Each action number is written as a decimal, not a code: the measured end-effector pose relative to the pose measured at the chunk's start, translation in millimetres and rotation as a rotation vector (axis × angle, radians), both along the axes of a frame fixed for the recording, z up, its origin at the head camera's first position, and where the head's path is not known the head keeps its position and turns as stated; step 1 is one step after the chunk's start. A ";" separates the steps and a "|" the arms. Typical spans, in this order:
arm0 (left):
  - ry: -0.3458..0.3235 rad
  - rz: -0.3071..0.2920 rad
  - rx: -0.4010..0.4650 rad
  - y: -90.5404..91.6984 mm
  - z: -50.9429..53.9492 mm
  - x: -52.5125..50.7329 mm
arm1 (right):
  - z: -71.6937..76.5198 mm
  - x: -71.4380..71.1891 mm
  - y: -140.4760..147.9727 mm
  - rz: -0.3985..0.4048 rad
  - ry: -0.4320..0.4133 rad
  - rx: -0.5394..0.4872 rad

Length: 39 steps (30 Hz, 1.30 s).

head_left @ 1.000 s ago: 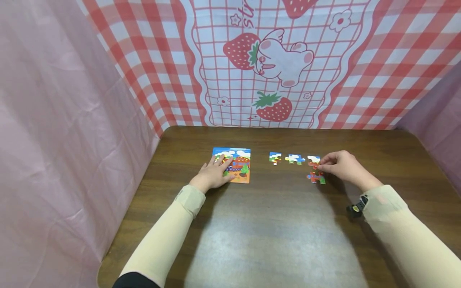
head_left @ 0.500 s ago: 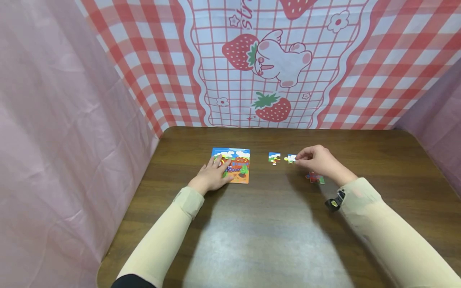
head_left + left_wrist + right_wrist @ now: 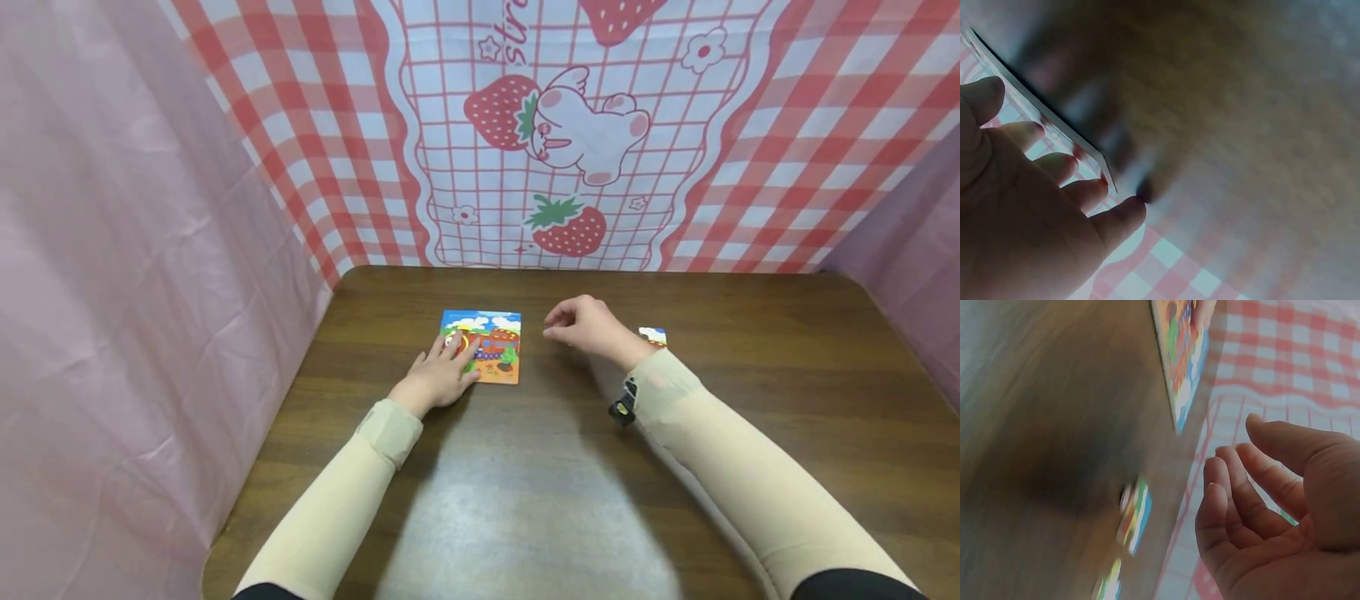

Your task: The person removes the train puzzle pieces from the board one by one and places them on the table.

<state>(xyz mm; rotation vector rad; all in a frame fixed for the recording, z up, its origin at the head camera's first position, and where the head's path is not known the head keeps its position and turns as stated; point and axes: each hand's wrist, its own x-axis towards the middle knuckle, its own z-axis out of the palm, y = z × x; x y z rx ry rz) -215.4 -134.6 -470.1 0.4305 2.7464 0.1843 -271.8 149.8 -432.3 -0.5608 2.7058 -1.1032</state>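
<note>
My left hand [image 3: 437, 372] lies with spread fingers on the lower left of a colourful picture board [image 3: 498, 352]. In the left wrist view that hand [image 3: 1035, 194] touches the board [image 3: 1054, 119], seen nearly edge-on. My right hand [image 3: 592, 327] is just right of the board, thumb and fingertips apart. In the right wrist view the hand [image 3: 1272, 512] has loosely bent fingers with nothing between them; one puzzle piece [image 3: 1134, 515] and part of another piece [image 3: 1109, 584] lie on the table. A further piece [image 3: 652, 336] shows beyond the right wrist; the others are mostly hidden in the head view.
The brown wooden table [image 3: 480, 467] reaches a red-and-white checked cloth [image 3: 322, 125] with strawberry prints at the back. Pink curtains [image 3: 97, 250] hang at the sides. A black watch-like device [image 3: 624, 406] is on the right wrist.
My right hand has moved left across the row of pieces, from the rightmost ones to near the board. The left hand has barely shifted on the board.
</note>
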 end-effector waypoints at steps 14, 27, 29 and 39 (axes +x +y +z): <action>0.016 0.025 -0.003 -3.5 -1.9 3.4 | -17.7 -20.5 -72.7 0.022 0.004 0.012; 0.008 0.030 -0.002 -6.5 -1.2 5.6 | -28.8 -28.9 -101.2 0.061 -0.068 0.110; 0.006 0.031 -0.004 -6.4 -1.6 5.4 | -29.7 -29.7 -104.0 0.060 -0.079 0.109; -0.006 0.048 -0.003 -9.6 -0.4 6.0 | -28.3 -28.7 -118.2 0.113 -0.017 0.152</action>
